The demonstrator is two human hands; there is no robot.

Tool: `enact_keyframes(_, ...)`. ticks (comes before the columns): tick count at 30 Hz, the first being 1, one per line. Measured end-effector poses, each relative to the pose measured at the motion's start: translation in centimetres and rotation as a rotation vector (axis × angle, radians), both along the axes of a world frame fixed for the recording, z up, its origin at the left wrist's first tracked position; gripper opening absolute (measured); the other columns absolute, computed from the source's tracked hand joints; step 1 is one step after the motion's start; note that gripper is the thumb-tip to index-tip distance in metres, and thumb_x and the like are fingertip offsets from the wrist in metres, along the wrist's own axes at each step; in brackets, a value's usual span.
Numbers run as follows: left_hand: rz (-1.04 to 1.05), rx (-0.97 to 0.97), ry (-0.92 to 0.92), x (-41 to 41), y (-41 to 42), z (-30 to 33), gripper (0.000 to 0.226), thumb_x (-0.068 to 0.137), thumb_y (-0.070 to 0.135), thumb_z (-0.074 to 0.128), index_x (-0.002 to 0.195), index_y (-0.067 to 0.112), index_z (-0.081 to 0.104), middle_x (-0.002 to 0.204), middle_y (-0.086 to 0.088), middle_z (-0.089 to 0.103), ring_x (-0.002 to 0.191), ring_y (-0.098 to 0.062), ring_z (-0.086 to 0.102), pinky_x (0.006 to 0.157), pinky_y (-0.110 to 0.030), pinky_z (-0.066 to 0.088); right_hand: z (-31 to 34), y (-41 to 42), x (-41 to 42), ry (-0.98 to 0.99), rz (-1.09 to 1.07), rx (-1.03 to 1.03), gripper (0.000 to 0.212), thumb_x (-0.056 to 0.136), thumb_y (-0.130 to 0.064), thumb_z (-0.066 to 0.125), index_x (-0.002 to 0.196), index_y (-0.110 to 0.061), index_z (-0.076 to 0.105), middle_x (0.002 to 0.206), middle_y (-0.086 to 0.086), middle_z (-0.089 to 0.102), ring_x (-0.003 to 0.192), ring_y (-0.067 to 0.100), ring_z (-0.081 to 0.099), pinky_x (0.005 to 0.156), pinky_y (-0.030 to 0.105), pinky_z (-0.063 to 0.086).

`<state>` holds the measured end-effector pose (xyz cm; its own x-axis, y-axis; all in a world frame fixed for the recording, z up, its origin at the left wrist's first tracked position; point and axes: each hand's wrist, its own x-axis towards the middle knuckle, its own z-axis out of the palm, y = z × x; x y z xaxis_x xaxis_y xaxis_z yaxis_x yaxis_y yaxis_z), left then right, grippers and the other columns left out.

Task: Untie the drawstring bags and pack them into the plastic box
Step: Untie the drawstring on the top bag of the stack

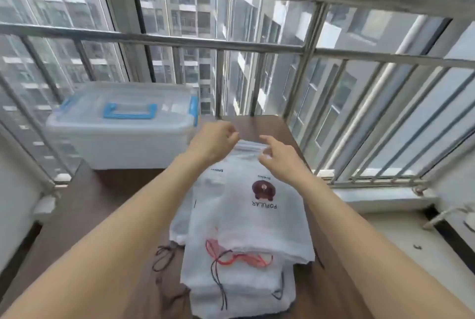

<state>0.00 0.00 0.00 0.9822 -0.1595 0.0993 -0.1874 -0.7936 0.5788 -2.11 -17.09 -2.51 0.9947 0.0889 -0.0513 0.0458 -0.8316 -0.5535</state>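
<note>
A pile of white drawstring bags (pixel 246 246) lies on the brown table in front of me, with red and black cords showing at the near end. The top bag (pixel 262 216) carries a brown bear print and the word POPULAR. My left hand (pixel 213 142) and my right hand (pixel 279 154) are both at the far edge of this top bag, fingers curled and pinching the fabric there. The clear plastic box (pixel 120 136) with a blue handle and blue clips stands at the back left, its lid on.
The brown table (pixel 102 205) runs from me to the metal balcony railing (pixel 231 43), which stands right behind the box and the bags. A white ledge (pixel 385 241) borders the table on the right. Loose black cords (pixel 164 257) lie left of the pile.
</note>
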Motion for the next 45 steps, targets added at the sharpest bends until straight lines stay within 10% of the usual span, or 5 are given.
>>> enact_keyframes(10,-0.131,-0.061,0.073,-8.9,-1.6,-7.4,0.039,0.087,0.042,0.058,0.121,0.024,0.058,0.133,0.000,0.052,0.125,-0.017,0.046,0.098,-0.027,0.032,-5.3,-1.8,-8.1,-0.080,0.036,0.131,0.056,0.084,-0.031,0.064,0.134,-0.019,0.041,0.131,0.004,0.051,0.126,0.020,0.044,0.103,0.032,0.035)
enact_keyframes(16,-0.337,0.062,0.343,-14.1,0.1,-8.2,0.078,0.059,0.068,0.068,0.129,0.042,0.045,0.147,0.018,0.025,0.143,-0.003,0.007,0.119,-0.043,0.001,-6.1,-3.6,-12.5,0.389,0.310,0.179,0.096,0.069,-0.048,0.076,0.144,-0.042,0.017,0.151,-0.016,0.015,0.140,0.004,0.010,0.117,0.036,0.017)
enact_keyframes(24,-0.095,-0.316,-0.104,-13.9,2.1,-9.9,0.021,0.088,0.019,0.065,0.067,0.020,0.058,0.055,0.013,0.049,0.053,0.004,0.047,0.053,-0.012,0.031,-6.8,-1.8,-12.8,-0.317,-0.002,0.267,0.018,0.075,-0.030,0.075,0.083,-0.024,0.061,0.089,-0.003,0.054,0.090,0.015,0.051,0.068,0.015,0.034)
enact_keyframes(34,0.229,-0.901,-0.094,-12.9,2.7,-12.8,0.012,0.088,0.012,0.064,0.081,0.021,0.059,0.071,-0.004,0.068,0.056,-0.012,0.066,0.051,-0.021,0.050,-9.6,0.5,-11.2,-0.257,-0.133,0.876,0.016,0.089,-0.023,0.062,0.082,-0.009,0.064,0.075,-0.001,0.060,0.072,0.009,0.051,0.071,0.030,0.039)
enact_keyframes(45,0.282,-1.132,-0.065,-12.6,3.4,-13.9,0.023,0.096,0.011,0.049,0.078,0.017,0.063,0.068,0.001,0.065,0.057,-0.008,0.058,0.058,-0.019,0.049,-10.3,1.4,-11.6,-0.190,-0.219,1.112,0.027,0.096,-0.033,0.046,0.111,-0.026,0.067,0.113,-0.009,0.067,0.117,0.010,0.056,0.106,0.035,0.041)
